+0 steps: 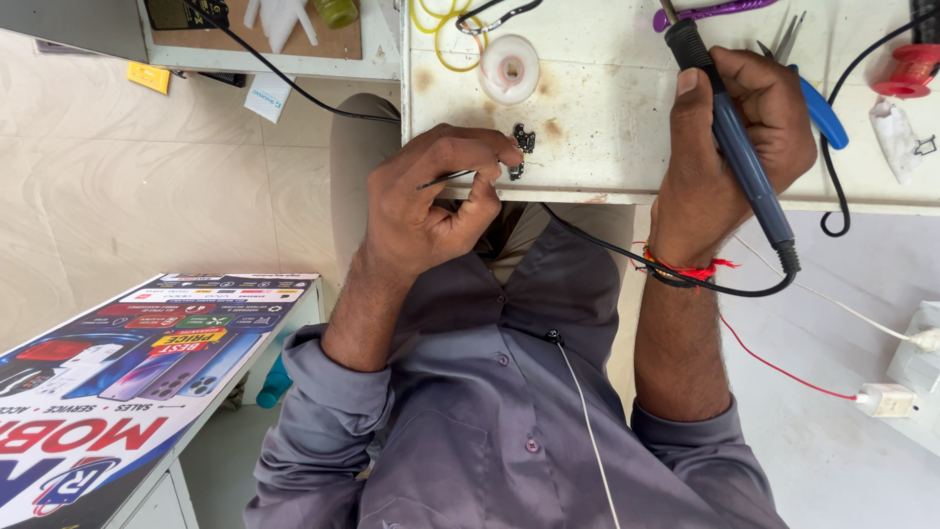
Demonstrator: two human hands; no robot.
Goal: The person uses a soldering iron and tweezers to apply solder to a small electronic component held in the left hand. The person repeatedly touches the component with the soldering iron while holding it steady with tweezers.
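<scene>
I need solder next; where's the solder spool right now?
In the head view, the solder spool lies on the white table, above the left hand.

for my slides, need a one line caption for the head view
Left hand pins a small black part with tweezers on a white bench; right hand holds a blue soldering iron.

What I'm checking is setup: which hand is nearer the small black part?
Left. Left hand, pinching a tool, is beside the part; right hand, holding soldering iron, farther right.

Your soldering iron runs off the top edge, tip unseen; the small dark part is too tiny to identify.
</scene>
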